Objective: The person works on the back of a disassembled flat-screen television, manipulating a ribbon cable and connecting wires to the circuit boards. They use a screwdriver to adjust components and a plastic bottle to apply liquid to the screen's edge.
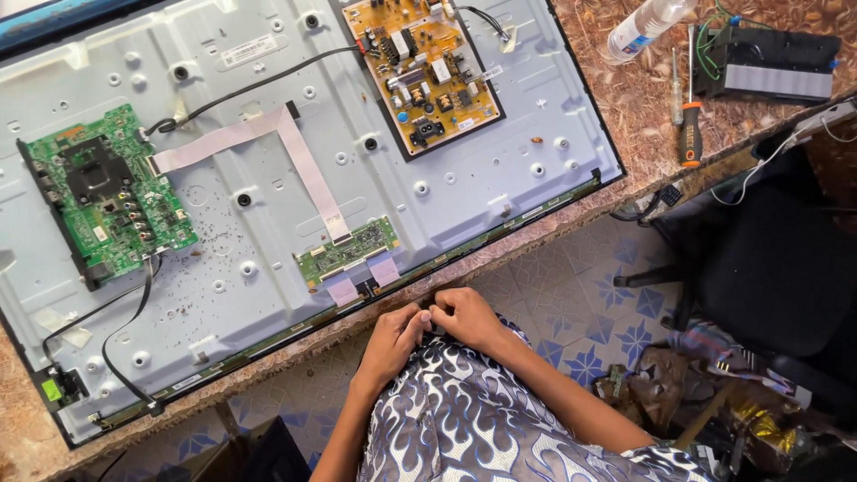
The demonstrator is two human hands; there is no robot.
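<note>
My left hand [393, 341] and my right hand [466, 317] meet knuckle to knuckle over my lap, just below the table's front edge. The fingers of both are curled tight. Whether something small sits between the fingertips I cannot tell. Right above them lies an opened flat television panel [500, 170], back side up. A small green strip board [348, 250] sits nearest my hands, and a pale flat ribbon cable [299, 156] runs up from it. A green main board [107, 192] is at the left and a yellow power board [424, 67] at the top.
On the brown patterned table [643, 116] at the right lie an orange-handled screwdriver [689, 143], a plastic bottle [643, 27] and a black box with wires [768, 62]. A black chair [777, 259] stands at the right. Clutter [714, 402] lies on the blue-patterned tile floor [571, 303].
</note>
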